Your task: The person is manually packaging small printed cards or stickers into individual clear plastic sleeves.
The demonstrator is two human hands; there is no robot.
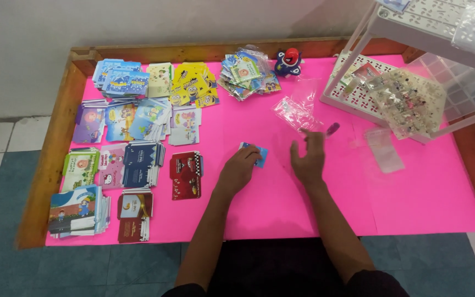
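Your left hand (238,169) pins the small blue paper card (256,154) flat on the pink-covered table (413,198), fingers curled over its near edge; keep that pressure light so it doesn't crease. Your right hand (309,159) hovers open and holding nothing, fingers spread toward the clear plastic sleeve (297,111). Both forearms reach straight forward, wrists low. Slide, don't lift.

Bench (413,198): hot pink top, brown wooden rim. Small card (259,153) under left hand: blue. Card stacks: yellow cartoon print (193,85); blue starry print (121,80); dark red with chequered strip (186,175); navy (141,164); pale pink (111,165). Toy (288,62): navy and red. Rack (358,82): white, perforated pattern. Floor (6,181): teal and white tiles.
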